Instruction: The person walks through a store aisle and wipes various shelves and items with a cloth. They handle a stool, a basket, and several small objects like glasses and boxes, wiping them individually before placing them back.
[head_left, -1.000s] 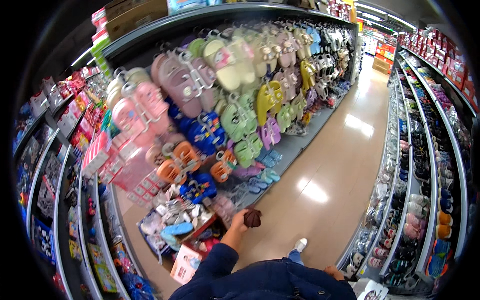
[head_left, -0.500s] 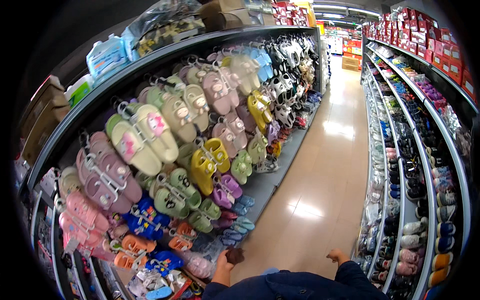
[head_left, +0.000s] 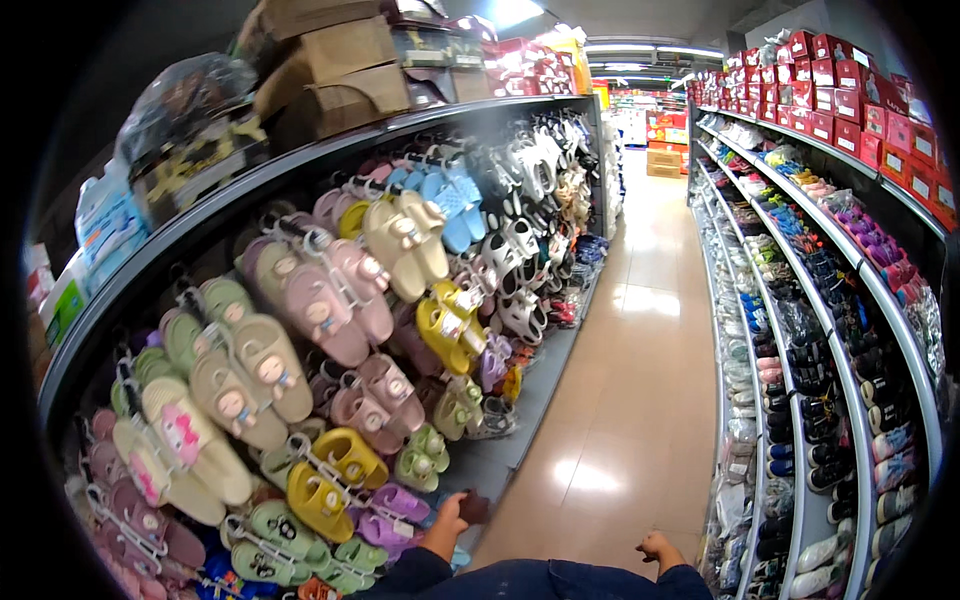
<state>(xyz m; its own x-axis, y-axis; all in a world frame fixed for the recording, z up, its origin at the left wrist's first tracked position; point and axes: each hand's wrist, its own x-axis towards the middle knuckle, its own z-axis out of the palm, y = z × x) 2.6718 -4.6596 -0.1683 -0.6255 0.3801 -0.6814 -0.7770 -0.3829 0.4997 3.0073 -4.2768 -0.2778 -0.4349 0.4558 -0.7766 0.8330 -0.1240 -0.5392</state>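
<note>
My left hand [head_left: 447, 524] is closed around a small dark brown thing [head_left: 475, 508] whose kind I cannot make out. It hangs in front of the left rack, near purple slippers [head_left: 388, 520] and green slippers [head_left: 423, 458]. Low over the aisle floor, my right hand [head_left: 658, 548] has its fingers curled, and nothing shows in it. Yellow slippers [head_left: 333, 478], beige slippers with a pink figure [head_left: 180, 440] and mauve slippers [head_left: 330, 310] hang from white hooks on the left.
A tiled aisle floor [head_left: 610, 420] runs ahead between two racks. On the right, shelves hold rows of shoes [head_left: 825, 440], with red boxes [head_left: 835, 100] stacked on top. Brown cartons [head_left: 340, 80] and blue bottles [head_left: 108, 215] sit on the left rack. Further cartons [head_left: 664, 162] stand at the far end.
I have moved forward along the aisle, so the hanging slippers have shifted left and down in view. Both hands sit slightly lower, and the brown thing stays in my left hand.
</note>
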